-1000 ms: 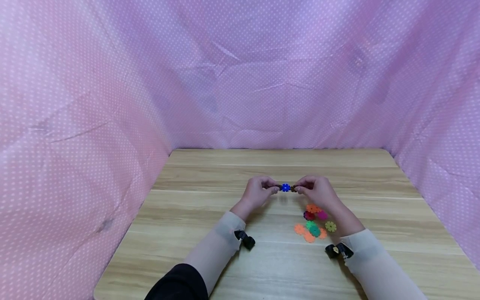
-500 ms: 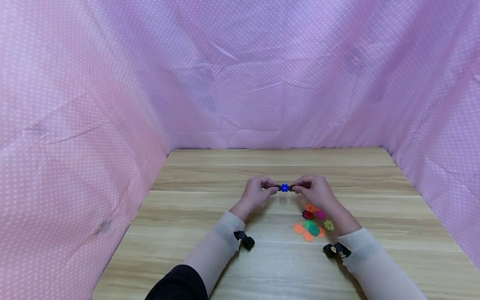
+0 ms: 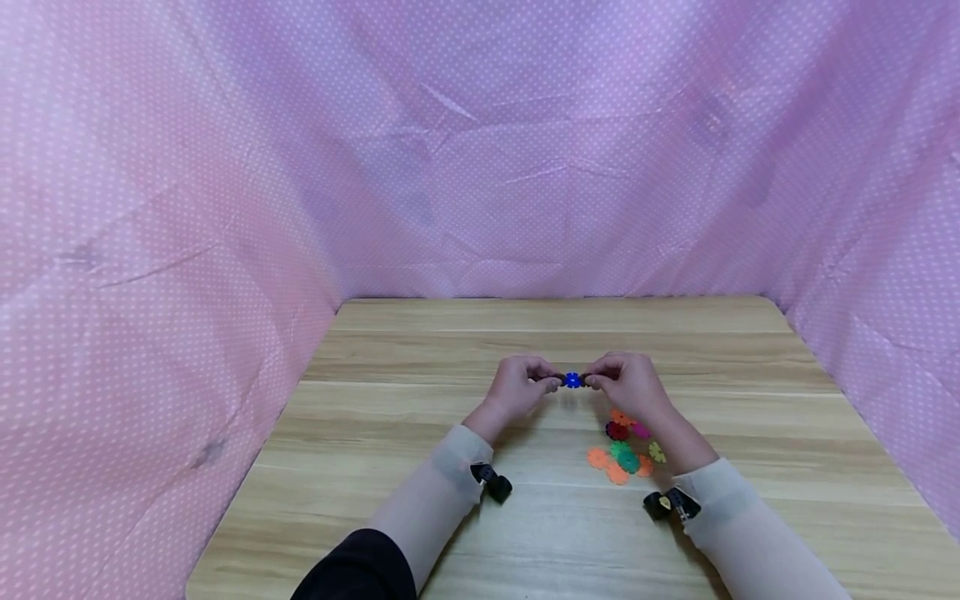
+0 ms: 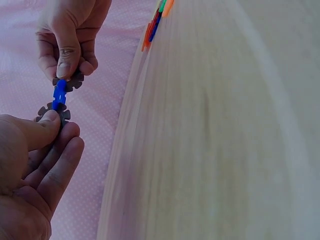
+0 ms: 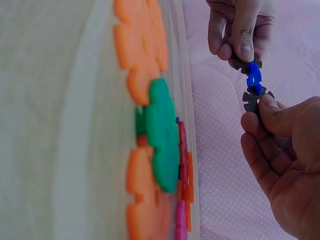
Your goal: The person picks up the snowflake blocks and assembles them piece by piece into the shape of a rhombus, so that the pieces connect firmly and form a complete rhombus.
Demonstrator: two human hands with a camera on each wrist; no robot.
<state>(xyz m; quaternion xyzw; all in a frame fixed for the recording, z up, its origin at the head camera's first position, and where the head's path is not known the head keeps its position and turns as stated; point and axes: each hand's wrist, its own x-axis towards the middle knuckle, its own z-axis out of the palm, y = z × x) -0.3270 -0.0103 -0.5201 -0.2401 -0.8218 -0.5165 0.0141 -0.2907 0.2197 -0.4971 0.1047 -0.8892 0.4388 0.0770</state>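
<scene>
In the head view both hands meet above the middle of the table, joined by a short chain of notched interlocking discs. At its centre is a blue disc (image 3: 572, 380), set crosswise between two dark brown ones. My left hand (image 3: 517, 387) pinches the left brown disc (image 4: 65, 116) between thumb and fingers. The right brown disc (image 5: 250, 101) is pinched the same way by my right hand (image 3: 632, 385). Close up, both brown discs fit into opposite edges of the blue disc (image 4: 59, 94). Fingers cover part of each brown disc.
Loose discs lie on the wooden table (image 3: 420, 350) below the right hand: several orange (image 3: 617, 473), green (image 3: 628, 461), red (image 3: 617, 431), pink (image 3: 641, 430) and yellow-green (image 3: 657, 452). A pink dotted cloth (image 3: 480, 192) hangs behind and beside the table.
The hands have drawn slightly closer together, so less of the right brown disc shows beside the blue one. Both hands sit slightly lower in the head view. The loose discs stay put.
</scene>
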